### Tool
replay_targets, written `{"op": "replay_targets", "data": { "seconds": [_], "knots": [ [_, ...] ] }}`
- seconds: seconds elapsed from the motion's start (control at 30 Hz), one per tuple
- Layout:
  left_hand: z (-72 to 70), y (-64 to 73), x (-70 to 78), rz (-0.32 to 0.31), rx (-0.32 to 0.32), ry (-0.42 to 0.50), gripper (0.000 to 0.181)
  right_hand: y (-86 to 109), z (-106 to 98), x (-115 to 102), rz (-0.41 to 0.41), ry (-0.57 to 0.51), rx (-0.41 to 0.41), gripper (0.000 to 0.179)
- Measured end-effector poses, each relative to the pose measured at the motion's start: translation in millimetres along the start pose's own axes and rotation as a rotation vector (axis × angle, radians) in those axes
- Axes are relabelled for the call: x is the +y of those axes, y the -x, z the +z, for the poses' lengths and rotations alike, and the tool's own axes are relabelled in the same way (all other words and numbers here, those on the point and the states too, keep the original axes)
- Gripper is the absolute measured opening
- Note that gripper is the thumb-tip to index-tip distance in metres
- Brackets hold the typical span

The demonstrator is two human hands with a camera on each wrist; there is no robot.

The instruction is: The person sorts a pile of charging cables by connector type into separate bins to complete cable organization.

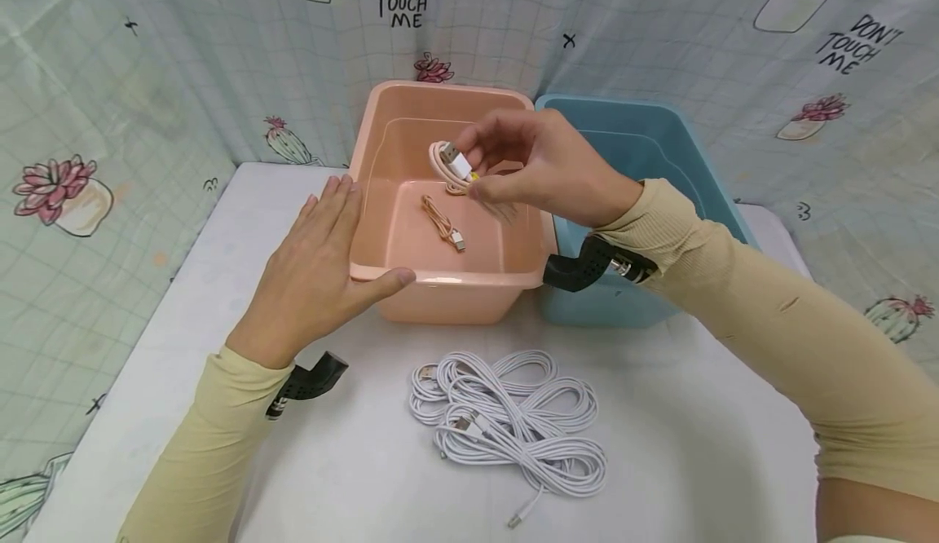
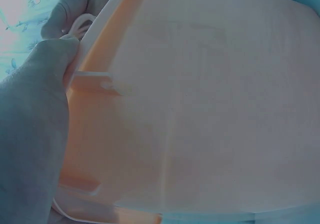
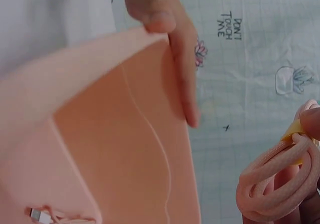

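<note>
Over the peach bin, my right hand pinches a coiled pale pink USB cable between thumb and fingers. In the right wrist view, a yellow tie wraps the loops of that coil. My left hand rests on the bin's left front corner, fingers straight along the left rim and thumb on the front rim. Another bundled cable, orange-pink with a white-and-metal plug, lies on the bin's floor beneath the right hand.
A blue bin stands against the right side of the peach one, partly behind the right forearm. Several white coiled cables lie in a heap on the white table in front. Patterned cloth hangs behind the bins.
</note>
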State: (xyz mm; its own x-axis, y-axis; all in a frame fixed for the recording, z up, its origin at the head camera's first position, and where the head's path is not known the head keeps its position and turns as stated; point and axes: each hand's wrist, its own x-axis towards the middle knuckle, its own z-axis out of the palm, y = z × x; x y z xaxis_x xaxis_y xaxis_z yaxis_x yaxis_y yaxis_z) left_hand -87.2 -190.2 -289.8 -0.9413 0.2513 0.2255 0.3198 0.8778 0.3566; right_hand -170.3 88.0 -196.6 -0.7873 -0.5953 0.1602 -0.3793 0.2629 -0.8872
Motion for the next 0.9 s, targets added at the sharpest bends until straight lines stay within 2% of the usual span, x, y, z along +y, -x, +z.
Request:
{"op": "replay_targets", "data": {
  "seconds": [0.27,0.9],
  "knots": [
    [1.2,-0.5,-0.9,0.004,0.008,-0.004,0.113,-21.9,-0.9,10.3,0.006,-0.027,0.008,0.032],
    [3.0,-0.8,-1.2,0.003,0.017,-0.021,0.114,-63.7,-3.3,38.4,0.064,0.046,0.053,0.034]
  ]
}}
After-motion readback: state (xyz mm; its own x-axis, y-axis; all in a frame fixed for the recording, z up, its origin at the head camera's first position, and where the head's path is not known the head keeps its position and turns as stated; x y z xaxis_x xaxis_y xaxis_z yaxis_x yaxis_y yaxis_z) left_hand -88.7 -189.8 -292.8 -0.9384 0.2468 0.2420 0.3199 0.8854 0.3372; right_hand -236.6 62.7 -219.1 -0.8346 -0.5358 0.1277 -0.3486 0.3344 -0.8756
